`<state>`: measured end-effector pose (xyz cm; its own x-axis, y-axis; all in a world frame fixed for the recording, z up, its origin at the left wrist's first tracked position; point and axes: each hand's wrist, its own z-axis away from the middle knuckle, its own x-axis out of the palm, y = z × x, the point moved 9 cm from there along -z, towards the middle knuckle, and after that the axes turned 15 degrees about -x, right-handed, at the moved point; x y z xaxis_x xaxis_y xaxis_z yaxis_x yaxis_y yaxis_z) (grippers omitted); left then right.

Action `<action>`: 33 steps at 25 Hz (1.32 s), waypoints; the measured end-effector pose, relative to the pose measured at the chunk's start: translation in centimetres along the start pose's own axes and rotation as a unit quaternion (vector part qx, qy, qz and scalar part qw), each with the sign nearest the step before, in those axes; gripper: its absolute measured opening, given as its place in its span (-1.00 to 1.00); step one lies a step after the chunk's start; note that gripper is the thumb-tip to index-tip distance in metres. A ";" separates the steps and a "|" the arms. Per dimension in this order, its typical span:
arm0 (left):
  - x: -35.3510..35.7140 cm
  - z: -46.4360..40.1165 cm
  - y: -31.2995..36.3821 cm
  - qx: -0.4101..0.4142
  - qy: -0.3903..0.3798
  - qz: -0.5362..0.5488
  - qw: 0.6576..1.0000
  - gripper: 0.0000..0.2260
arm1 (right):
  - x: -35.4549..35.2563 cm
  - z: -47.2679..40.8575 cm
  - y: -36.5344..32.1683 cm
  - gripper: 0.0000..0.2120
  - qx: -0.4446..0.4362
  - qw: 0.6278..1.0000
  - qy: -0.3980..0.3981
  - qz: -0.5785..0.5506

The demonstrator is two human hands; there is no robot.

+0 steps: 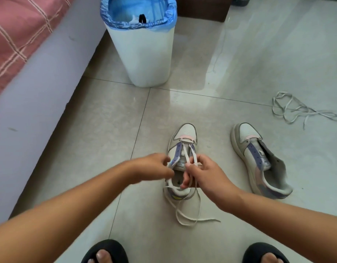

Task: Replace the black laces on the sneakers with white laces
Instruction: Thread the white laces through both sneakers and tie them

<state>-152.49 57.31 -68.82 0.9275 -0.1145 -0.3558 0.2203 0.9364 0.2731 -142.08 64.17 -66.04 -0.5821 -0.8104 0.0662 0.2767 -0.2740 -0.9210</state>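
Two pale sneakers with purple and pink trim stand on the tiled floor. The left sneaker (184, 135) has a white lace (186, 217) crossed through its lowest eyelets, with loose ends trailing toward me. My left hand (154, 168) pinches one strand at the shoe's left side. My right hand (201, 171) grips the other strand over the tongue. The right sneaker (258, 158) has no lace. A second white lace (296, 109) lies tangled on the floor at the far right. A black lace (142, 18) hangs inside the bin.
A white waste bin (144, 54) with a blue liner stands on the floor behind the sneakers. A bed with a pale side (40, 92) and a pink checked cover runs along the left. My feet in black slippers (105, 251) are at the bottom edge.
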 end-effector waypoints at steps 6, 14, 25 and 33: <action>0.7 2.8 1.5 -0.003 -0.069 0.137 0.988 -0.56 | 1.7 2.7 -1.1 -0.83 -0.109 0.975 -0.117 0.154; 0.5 3.3 0.1 -0.005 -0.042 0.137 0.990 -0.78 | -2.5 2.8 1.0 -0.82 0.025 0.990 -0.034 0.134; -2.9 4.6 -0.2 0.048 0.090 0.304 0.947 -0.86 | -7.7 5.1 4.2 -0.82 0.246 0.967 0.064 0.002; -7.2 1.5 -3.4 0.009 0.383 -0.341 0.859 -0.92 | -16.9 6.6 4.1 -0.80 0.229 0.881 -0.059 0.410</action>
<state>-159.43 54.50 -65.89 0.1123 -0.3755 -0.9200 0.6435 0.7330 -0.2206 -126.02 73.34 -68.41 0.0333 -0.8742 -0.4844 0.8626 0.2699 -0.4279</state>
